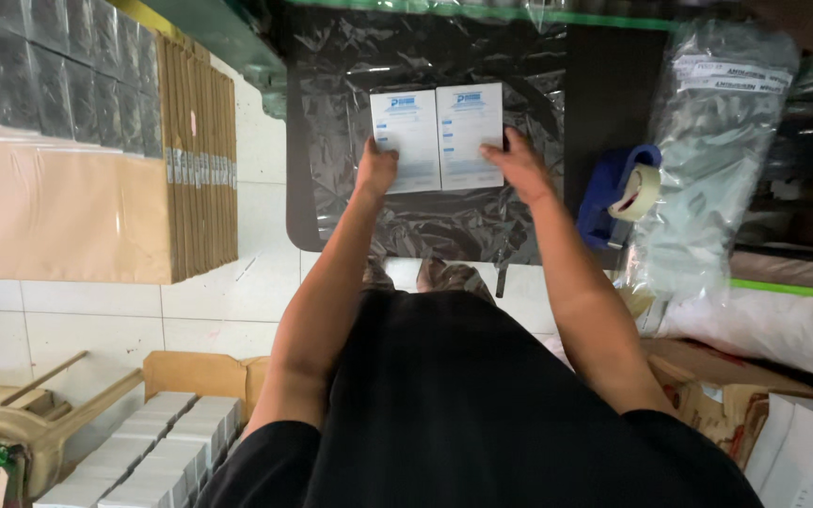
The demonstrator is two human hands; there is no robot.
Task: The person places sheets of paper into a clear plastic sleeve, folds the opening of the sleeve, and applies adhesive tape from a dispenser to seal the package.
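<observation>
Black garment nearest; left hand grips left white box, right hand grips adjoining right white box, on black plastic sheet.

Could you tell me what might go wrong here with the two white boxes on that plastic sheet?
The two white boxes lie side by side on crinkled black plastic sheet, so they might slide apart under the left hand and right hand. The tape dispenser sits near the table's edge by the right forearm, so a nudge might knock it off.
</observation>
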